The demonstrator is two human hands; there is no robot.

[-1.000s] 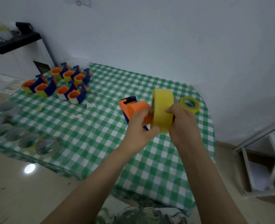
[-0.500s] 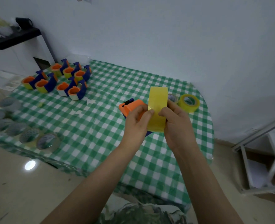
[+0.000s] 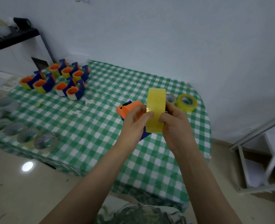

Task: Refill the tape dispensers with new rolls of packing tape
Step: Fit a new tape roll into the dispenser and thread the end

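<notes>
While filled dispensers (image 3: 64, 81) crowd the upper left of the counter (image 3: 101, 126), the left hand (image 3: 134, 125) at frame centre keeps its grip closed on an orange dispenser (image 3: 130, 108) and the right hand (image 3: 175, 125) pinches the yellow tape roll (image 3: 155, 109) edge-on. The loading step seems underway; next the roll needs seating on the hub. A spare roll (image 3: 187, 102) lies at right.

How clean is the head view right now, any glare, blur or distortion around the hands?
Head view: dim, bluish light; yellow tape roll and both hands sharp; one glare spot on the floor; flat rolls at the left edge smeared; wide-angle bending at the borders.
</notes>
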